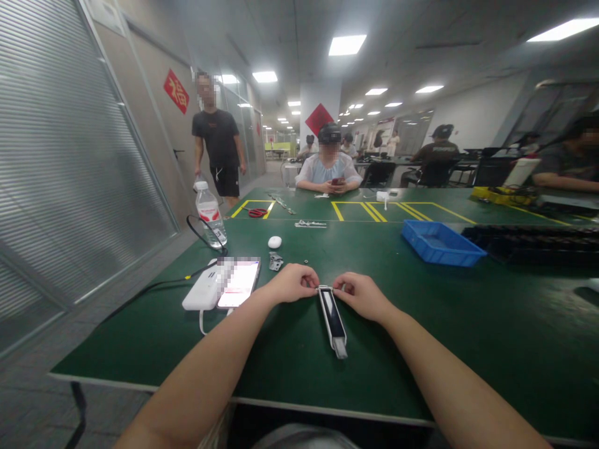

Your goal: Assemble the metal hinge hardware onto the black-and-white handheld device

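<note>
A long, narrow device (333, 318) with a white frame and a glossy black top lies lengthwise on the green table in front of me. A pale, translucent piece (340, 349) sticks out of its near end. My left hand (296, 282) pinches at the left side of the device's far end, fingertips closed. On the opposite side my right hand (360, 294) pinches the same end with curled fingers. Between the fingertips runs a thin white edge; whether it is a separate strip, I cannot tell. Just beyond my left hand lies a small grey metal part (276, 260).
To the left are a white power bank (200, 288), a lit phone (239, 285), a water bottle (210, 215) and a black cable (154, 285). A white rounded case (274, 242), red-handled scissors (257, 212) and a blue tray (421, 251) stand farther off. Someone sits opposite.
</note>
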`<state>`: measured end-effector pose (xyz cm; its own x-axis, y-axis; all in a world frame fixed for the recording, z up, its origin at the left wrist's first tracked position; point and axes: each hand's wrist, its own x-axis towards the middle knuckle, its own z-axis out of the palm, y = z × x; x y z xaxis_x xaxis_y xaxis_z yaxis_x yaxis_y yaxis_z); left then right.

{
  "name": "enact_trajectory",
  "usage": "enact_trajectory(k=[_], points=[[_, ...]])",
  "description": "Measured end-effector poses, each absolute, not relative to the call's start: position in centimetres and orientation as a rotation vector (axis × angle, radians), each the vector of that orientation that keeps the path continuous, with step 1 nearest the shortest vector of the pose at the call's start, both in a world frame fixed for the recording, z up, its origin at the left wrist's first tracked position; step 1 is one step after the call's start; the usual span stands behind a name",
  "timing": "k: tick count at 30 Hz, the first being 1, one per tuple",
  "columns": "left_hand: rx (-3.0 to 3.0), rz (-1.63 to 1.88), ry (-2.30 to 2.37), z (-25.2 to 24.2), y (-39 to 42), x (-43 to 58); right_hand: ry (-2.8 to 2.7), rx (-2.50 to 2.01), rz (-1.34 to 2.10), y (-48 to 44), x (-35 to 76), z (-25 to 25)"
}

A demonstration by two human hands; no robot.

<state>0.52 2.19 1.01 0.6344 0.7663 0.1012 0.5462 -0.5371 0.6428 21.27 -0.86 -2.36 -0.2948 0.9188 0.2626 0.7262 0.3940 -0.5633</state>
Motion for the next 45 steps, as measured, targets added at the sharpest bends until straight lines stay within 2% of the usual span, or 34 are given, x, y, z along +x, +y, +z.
enact_trajectory(k=[20, 27, 33, 45], points=[[2.307, 0.497, 1.001, 0.8, 2.7, 0.1, -2.099, -1.382, 0.466, -0.8, 21.5, -2.4], [2.388, 0.591, 1.272, 0.5, 4.4, -1.5, -2.102, -1.391, 0.473, -0.8, 21.4, -2.4], [2.489, 0.424, 1.551, -0.1, 4.5, -1.7, -2.092, -1.394, 0.49, -0.7, 21.5, -2.5], [2.577, 0.327, 1.531, -0.3, 4.0, -1.4, -2.106, -1.424, 0.49, -0.9, 21.4, -2.1]])
